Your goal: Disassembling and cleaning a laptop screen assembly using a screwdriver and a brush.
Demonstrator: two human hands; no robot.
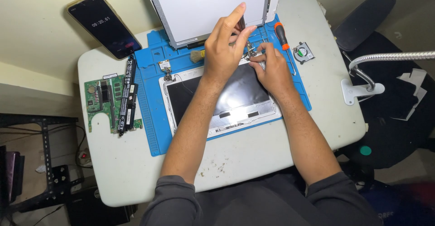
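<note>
Step in hand, by appearance: freeing a hinge bracket [252,52] at the top right corner of the laptop lid shell [181,100], on the blue mat [152,117]. Left hand [224,49] pinches above it, forefinger raised; right hand [271,67] grips the bracket. Next move likely needs the screwdriver [282,38], just beside.

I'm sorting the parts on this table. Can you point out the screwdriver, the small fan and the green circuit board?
screwdriver [281,33], head view, on its orange-and-black handle.
small fan [302,52], head view, on its hub.
green circuit board [97,100], head view, on its middle.
</note>
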